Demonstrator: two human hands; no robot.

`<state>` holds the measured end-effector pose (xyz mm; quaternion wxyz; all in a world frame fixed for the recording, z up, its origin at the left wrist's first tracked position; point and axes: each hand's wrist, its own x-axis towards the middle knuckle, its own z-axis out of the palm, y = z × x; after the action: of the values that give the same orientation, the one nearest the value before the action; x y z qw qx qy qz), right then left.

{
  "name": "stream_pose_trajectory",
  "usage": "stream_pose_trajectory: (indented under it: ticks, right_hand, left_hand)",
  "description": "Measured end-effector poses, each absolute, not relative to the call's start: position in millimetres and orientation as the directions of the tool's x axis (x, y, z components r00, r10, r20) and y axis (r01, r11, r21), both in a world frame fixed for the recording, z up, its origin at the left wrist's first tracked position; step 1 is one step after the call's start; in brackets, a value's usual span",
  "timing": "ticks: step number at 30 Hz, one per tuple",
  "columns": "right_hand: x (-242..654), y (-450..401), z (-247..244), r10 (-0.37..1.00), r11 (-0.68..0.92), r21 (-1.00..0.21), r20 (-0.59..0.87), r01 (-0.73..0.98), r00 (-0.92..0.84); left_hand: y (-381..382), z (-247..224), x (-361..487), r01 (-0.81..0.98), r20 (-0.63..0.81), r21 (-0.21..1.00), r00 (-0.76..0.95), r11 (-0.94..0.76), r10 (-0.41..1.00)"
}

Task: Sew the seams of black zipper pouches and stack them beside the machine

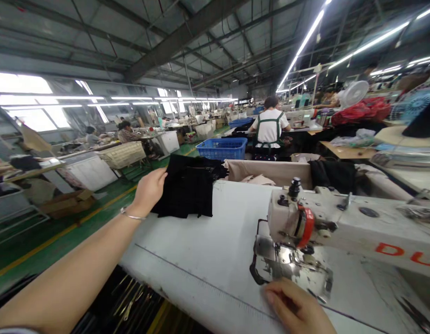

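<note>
Right hand (295,306): curled by the surface's (232,222) near edge, beside the metal plate (265,247); cannot tell whether it grips anything.
Sewing machine (347,232): red "DU" on its arm, cut by the frame.
Left hand (150,190): closed narrowly, apparently pinching cloth.
Black cloth (189,190): surface's far left corner; seemingly being gripped, so moving it calls for a firm pinch.

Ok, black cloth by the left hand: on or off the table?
On: the black cloth lies with its near edge on the table; whether its far side overhangs, I cannot tell.
</note>
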<state>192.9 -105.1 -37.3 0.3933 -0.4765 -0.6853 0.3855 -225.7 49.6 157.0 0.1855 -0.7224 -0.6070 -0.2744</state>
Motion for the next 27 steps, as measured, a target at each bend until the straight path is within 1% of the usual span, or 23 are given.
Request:
stream_pose_trajectory:
  ticks: [2,4,5,6,7,8,10,12,14,16,18,22,25,27]
  right_hand:
    - [195.5,-107.1,-30.0,0.961,0.222,-0.92,0.15,0.323,-0.232]
    - [198.9,-108.7,-21.8,0.966,0.212,-0.934,0.157,0.288,-0.204]
    - [200.4,-109.3,-18.2,0.968,0.218,-0.936,0.171,0.275,-0.186]
    - [201.4,-109.8,-15.2,0.966,0.234,-0.933,0.191,0.272,-0.173]
    - [201.7,-110.3,-13.1,0.963,0.255,-0.924,0.216,0.284,-0.162]
    - [201.2,-110.9,-12.0,0.959,0.277,-0.908,0.238,0.314,-0.156]
    - [198.0,-113.4,-12.4,0.948,0.317,-0.853,0.272,0.415,-0.165]
    - [193.2,-118.2,-14.8,0.938,0.346,-0.779,0.294,0.522,-0.184]
    - [188.8,-124.4,-16.5,0.931,0.364,-0.725,0.297,0.584,-0.211]
    - [185.7,-130.4,-15.8,0.932,0.361,-0.717,0.277,0.596,-0.232]
    - [183.8,-134.5,-12.8,0.94,0.339,-0.732,0.24,0.591,-0.242]
    - [183.0,-137.1,-4.1,0.954,0.294,-0.742,0.191,0.603,-0.229]
    - [185.9,-139.8,4.6,0.964,0.257,-0.744,0.156,0.617,-0.214]
    - [189.0,-143.6,13.6,0.961,0.267,-0.743,0.162,0.613,-0.222]
  left_hand:
    - [25.4,171.8,-193.4,0.965,0.612,0.046,0.177,-0.259,0.771]
    - [-7.7,171.2,-156.7,0.915,0.508,0.026,0.334,-0.402,0.794]
    - [-25.2,163.2,-139.1,0.845,0.367,0.048,0.481,-0.532,0.796]
    - [-41.8,149.7,-123.4,0.774,0.201,0.106,0.598,-0.624,0.776]
    - [-56.4,131.4,-110.4,0.737,0.085,0.15,0.655,-0.659,0.751]
    - [-68.2,109.6,-100.4,0.735,0.048,0.155,0.662,-0.66,0.748]
    - [-82.0,62.6,-88.8,0.806,0.105,0.129,0.569,-0.578,0.816]
    - [-82.1,24.6,-84.4,0.836,0.129,0.177,0.504,-0.52,0.854]
    - [-71.1,5.6,-80.7,0.841,0.146,0.222,0.472,-0.494,0.869]
    - [-53.8,4.7,-72.7,0.828,0.164,0.256,0.472,-0.499,0.866]
    - [-36.0,12.5,-59.4,0.793,0.169,0.292,0.507,-0.534,0.845]
    - [-17.2,26.1,-31.1,0.717,0.124,0.384,0.584,-0.582,0.802]
    - [-25.1,36.2,-25.1,0.686,0.067,0.483,0.59,-0.543,0.805]
    - [-38.6,49.2,-29.2,0.662,0.026,0.553,0.593,-0.506,0.805]
